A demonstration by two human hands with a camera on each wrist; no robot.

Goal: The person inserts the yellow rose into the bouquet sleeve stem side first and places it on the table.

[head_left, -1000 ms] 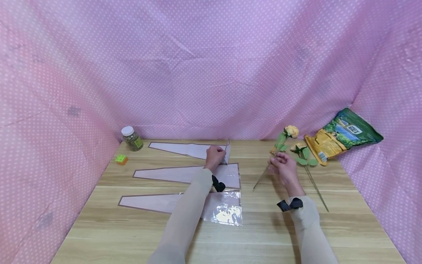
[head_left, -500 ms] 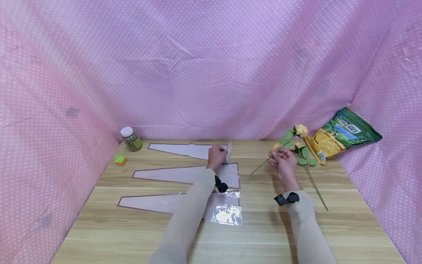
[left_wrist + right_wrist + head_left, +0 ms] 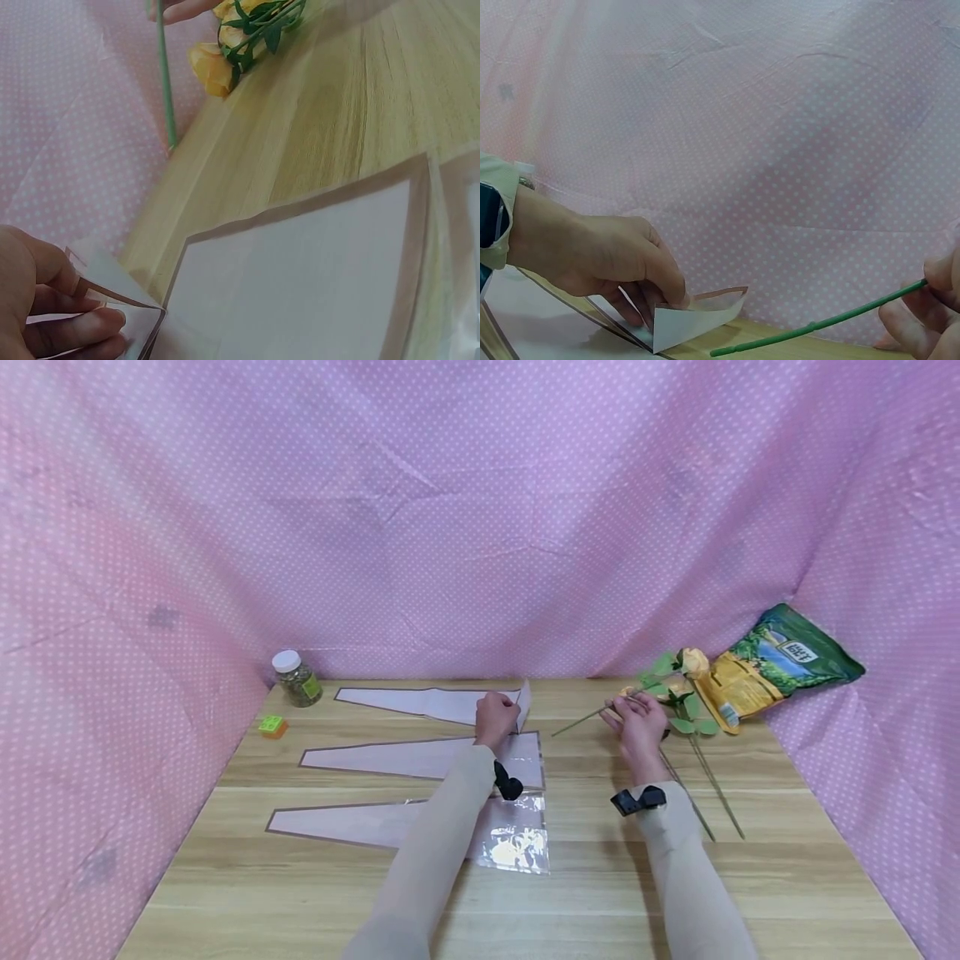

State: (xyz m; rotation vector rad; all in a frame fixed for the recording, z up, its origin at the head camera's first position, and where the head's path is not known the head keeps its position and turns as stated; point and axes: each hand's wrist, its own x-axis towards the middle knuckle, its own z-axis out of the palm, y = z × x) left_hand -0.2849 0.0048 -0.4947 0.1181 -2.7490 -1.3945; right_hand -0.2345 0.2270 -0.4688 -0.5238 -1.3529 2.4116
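My left hand pinches the wide end of the farthest flower sleeve, a flat, tapered white sleeve with a brown border. In the right wrist view its mouth stands parted, one layer lifted off the table. My right hand holds a yellow rose by its green stem, thumb and fingers round it. The stem's cut end points left toward the sleeve's mouth, apart from it. The rose's head lies to the right. More yellow roses with green leaves lie beside and under the right hand.
Two more tapered sleeves lie nearer on the wooden table. A white-lidded jar and a small green-and-orange block stand left. A green-and-yellow bag leans at the back right. Pink dotted cloth surrounds the table.
My right hand has moved slightly left, and the held rose has tilted flatter, its stem end swinging up and left toward the sleeve. My left hand still pinches the sleeve, shifted slightly right.
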